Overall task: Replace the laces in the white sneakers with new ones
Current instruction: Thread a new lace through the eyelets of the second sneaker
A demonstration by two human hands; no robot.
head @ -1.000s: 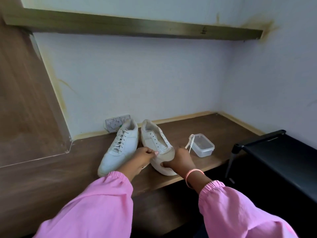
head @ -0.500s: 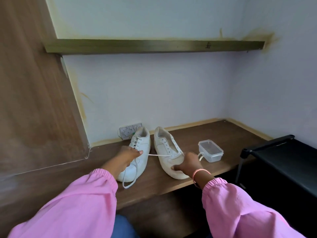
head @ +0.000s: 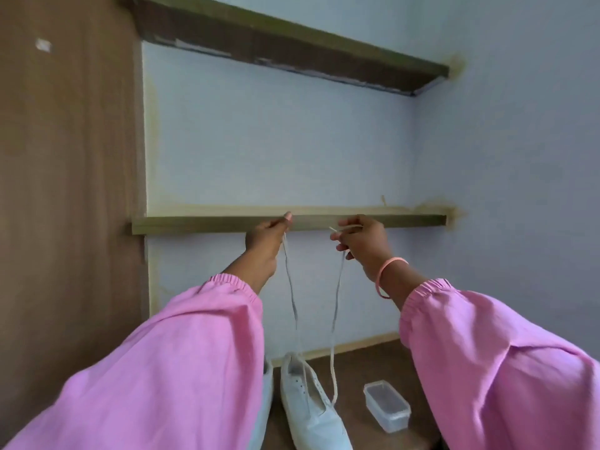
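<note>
While the lace [head: 336,303] runs up in two strands from the right-hand sneaker [head: 311,410], each end is held high and well above the shoe. Left hand [head: 264,243] pinches one end between thumb and finger; right hand [head: 360,241] has its fingers curled round the other, the tip poking out. That sneaker stands on the brown table [head: 363,362], a clear plastic tub [head: 386,405] near it. The second sneaker [head: 268,384] is mostly hidden by a pink sleeve [head: 181,362]. Risk: uneven pulling could leave one end short, or tip the shoe over.
</note>
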